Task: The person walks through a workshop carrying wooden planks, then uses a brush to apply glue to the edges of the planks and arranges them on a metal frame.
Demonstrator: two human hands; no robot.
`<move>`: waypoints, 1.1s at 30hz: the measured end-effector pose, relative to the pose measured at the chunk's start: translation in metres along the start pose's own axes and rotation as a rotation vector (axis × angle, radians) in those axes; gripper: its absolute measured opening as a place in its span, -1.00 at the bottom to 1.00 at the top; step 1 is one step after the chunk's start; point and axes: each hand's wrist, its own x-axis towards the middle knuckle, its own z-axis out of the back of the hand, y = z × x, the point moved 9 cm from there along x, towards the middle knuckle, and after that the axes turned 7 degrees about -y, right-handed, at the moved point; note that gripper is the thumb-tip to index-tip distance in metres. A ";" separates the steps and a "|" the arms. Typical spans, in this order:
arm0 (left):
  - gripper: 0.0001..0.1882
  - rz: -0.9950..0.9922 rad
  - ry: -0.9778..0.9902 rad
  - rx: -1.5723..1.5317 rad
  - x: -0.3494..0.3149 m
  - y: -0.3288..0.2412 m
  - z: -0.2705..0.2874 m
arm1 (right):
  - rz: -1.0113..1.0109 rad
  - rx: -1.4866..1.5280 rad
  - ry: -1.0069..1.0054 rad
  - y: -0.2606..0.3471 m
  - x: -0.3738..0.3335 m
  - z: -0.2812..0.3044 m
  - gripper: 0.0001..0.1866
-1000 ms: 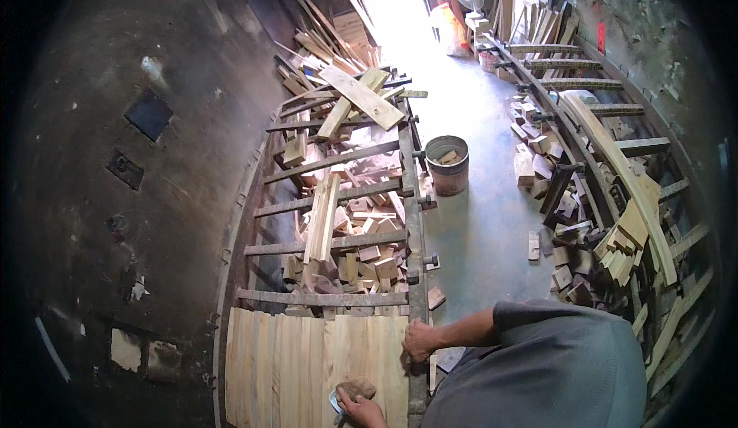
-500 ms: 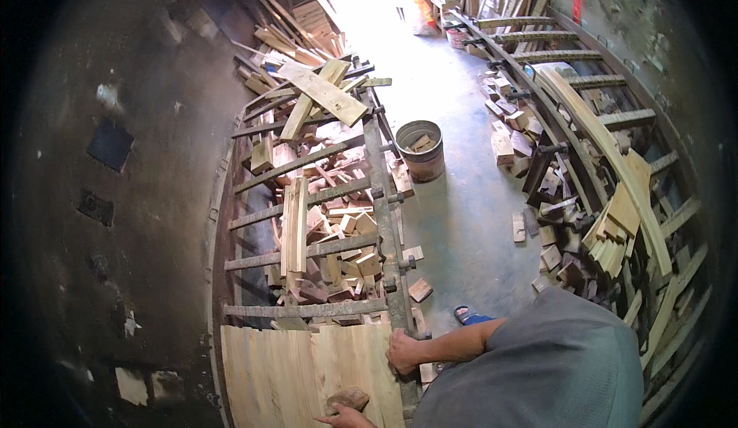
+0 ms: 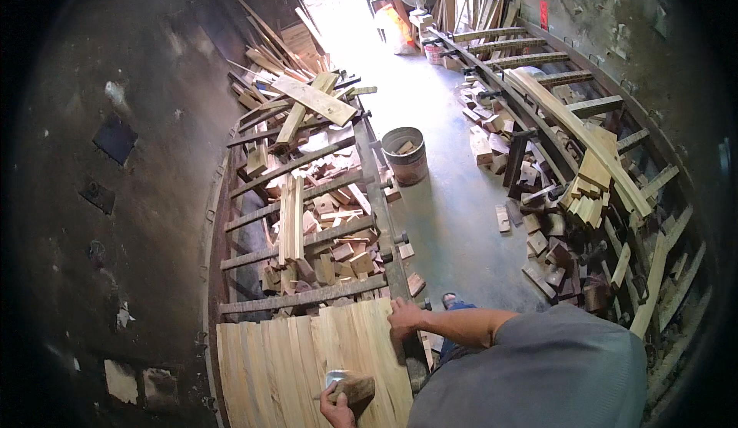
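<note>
At the lower edge my left hand is closed on a brown wooden block, which is tilted over the boards. Beside the block's left end shows a shiny whitish round piece; I cannot make out what it is. Under them, pale wooden boards lie edge to edge on a metal rack. My right hand is curled over the far right corner of the outermost board, its fingertips partly hidden.
The metal rack stretches away ahead, with wood offcuts beneath its bars and loose planks at its far end. A metal bucket stands on the aisle floor. Along the right, another rack carries long planks beside scattered blocks.
My left hand has raised and tilted the brown block, and the whitish round piece now shows. My right hand stays at the board's edge. The whole view has shifted slightly.
</note>
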 end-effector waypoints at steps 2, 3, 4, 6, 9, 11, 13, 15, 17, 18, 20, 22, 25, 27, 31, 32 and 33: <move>-0.62 0.030 0.126 -0.045 -0.001 0.021 0.003 | -0.093 0.094 0.042 0.018 -0.006 0.016 -0.54; -0.62 0.056 0.219 -0.118 -0.002 0.020 -0.002 | -0.141 0.090 -0.008 0.016 -0.009 0.022 -0.54; -0.62 0.083 0.309 -0.192 -0.005 0.018 -0.007 | -0.186 0.085 -0.058 0.015 -0.011 0.025 -0.54; -0.67 0.223 0.454 -0.430 -0.025 -0.016 -0.007 | -0.283 0.123 -0.109 0.016 -0.007 0.026 -0.55; -0.62 0.079 0.343 -0.247 -0.022 -0.029 0.007 | -0.416 -0.050 -0.387 0.023 -0.003 0.029 -0.76; -0.61 0.172 0.217 -0.336 -0.030 -0.016 0.001 | -0.455 -0.070 -0.497 0.024 0.001 0.029 -0.78; -0.63 0.093 0.014 -0.133 -0.031 0.004 0.000 | -0.464 -0.079 -0.531 0.024 0.000 0.026 -0.79; -0.64 0.293 -0.014 0.197 -0.059 -0.078 0.030 | -0.477 -0.093 -0.514 0.009 -0.005 0.018 -0.78; -0.65 0.239 -0.133 0.278 -0.054 -0.062 0.027 | -0.440 -0.084 -0.520 0.018 -0.001 0.025 -0.79; -0.66 0.209 -0.185 0.311 -0.049 -0.049 0.019 | -0.427 -0.088 -0.525 0.020 -0.003 0.029 -0.79; -0.66 0.138 -0.293 0.308 -0.045 -0.022 0.010 | -0.369 -0.076 -0.526 0.030 -0.004 0.034 -0.81; -0.66 0.100 -0.345 0.285 -0.042 -0.008 0.006 | -0.346 -0.068 -0.533 0.034 0.000 0.037 -0.82; -0.66 0.062 -0.381 0.281 -0.040 0.001 0.000 | -0.360 -0.059 -0.521 0.032 -0.001 0.036 -0.82; -0.66 0.042 -0.399 0.308 -0.039 0.002 -0.002 | -0.366 -0.033 -0.498 0.030 0.001 0.037 -0.82; -0.66 0.161 -0.326 0.435 -0.050 -0.022 0.008 | -0.353 -0.083 -0.465 0.030 -0.001 0.034 -0.83; -0.66 0.231 -0.267 0.441 -0.053 -0.041 0.013 | -0.362 -0.080 -0.465 0.027 -0.003 0.034 -0.83; -0.65 0.296 -0.213 0.445 -0.053 -0.053 0.017 | -0.370 -0.077 -0.469 0.025 -0.004 0.034 -0.82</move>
